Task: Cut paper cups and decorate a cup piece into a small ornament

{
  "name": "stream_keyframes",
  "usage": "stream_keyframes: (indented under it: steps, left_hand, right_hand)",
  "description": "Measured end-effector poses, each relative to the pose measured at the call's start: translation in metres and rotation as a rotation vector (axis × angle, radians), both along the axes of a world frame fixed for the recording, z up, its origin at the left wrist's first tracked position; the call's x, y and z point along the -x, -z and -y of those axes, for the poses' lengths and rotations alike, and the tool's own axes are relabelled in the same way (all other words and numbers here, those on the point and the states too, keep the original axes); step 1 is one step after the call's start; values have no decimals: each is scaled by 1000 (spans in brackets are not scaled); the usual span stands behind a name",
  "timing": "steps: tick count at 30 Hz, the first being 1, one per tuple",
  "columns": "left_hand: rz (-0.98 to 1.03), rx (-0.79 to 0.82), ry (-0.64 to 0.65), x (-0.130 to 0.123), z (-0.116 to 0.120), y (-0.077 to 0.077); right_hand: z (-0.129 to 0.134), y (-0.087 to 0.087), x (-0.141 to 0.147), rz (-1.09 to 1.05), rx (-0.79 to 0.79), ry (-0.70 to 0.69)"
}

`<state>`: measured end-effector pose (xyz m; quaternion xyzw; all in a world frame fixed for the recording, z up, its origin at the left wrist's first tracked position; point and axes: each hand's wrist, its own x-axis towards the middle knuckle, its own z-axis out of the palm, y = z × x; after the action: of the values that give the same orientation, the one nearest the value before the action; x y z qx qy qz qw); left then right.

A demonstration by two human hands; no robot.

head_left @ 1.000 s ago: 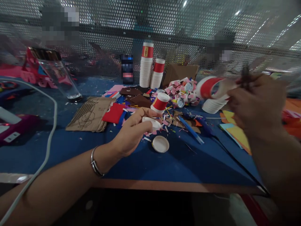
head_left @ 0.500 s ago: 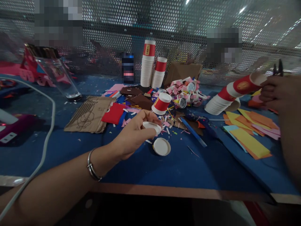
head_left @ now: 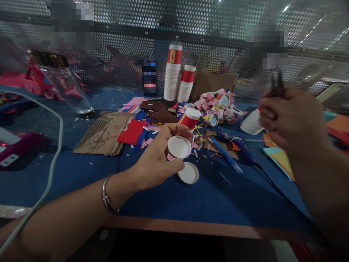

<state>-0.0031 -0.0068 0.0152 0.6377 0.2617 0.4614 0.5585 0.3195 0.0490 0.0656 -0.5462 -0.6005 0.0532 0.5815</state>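
Observation:
My left hand (head_left: 160,156) is closed around the edge of a cut-off paper cup bottom (head_left: 179,146), a shallow white disc with a low rim, tilted toward me. A second cup bottom (head_left: 188,173) lies on the blue table just below it. Beyond my fingers is a short red and white paper cup (head_left: 191,117), partly hidden by them. On the right, my right hand (head_left: 286,116) is raised and blurred, its fingers closed on dark scissors (head_left: 277,83) whose two points stick upward. It partly covers a leaning stack of paper cups (head_left: 251,122).
Two tall cup stacks (head_left: 172,82) stand at the back beside a heap of pink and white scraps (head_left: 218,107). A blue glue gun (head_left: 247,151) with its cord, a blue pen (head_left: 226,155), cardboard (head_left: 102,133), a slanted glass jar (head_left: 67,85) and a white cable (head_left: 56,145) surround the hands.
My right hand has moved left with the scissors, from the far right toward the middle. My left hand has turned the cup bottom so its round face shows more.

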Motion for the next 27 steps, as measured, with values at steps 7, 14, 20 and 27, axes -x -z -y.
stream_keyframes:
  steps: [7, 14, 20, 27]
  left_hand:
    - [110, 1, -42, -3, 1, 0]
    - [109, -44, -61, -7, 7, 3]
    - [27, 15, -52, -10, 7, 8]
    - [51, 312, 168, -3, 4, 8]
  right_hand:
    - [65, 19, 114, -134, 371, -497]
    - [65, 41, 127, -108, 424, -563]
    - [63, 51, 126, -78, 408, -511]
    - [64, 53, 125, 6, 326, -420]
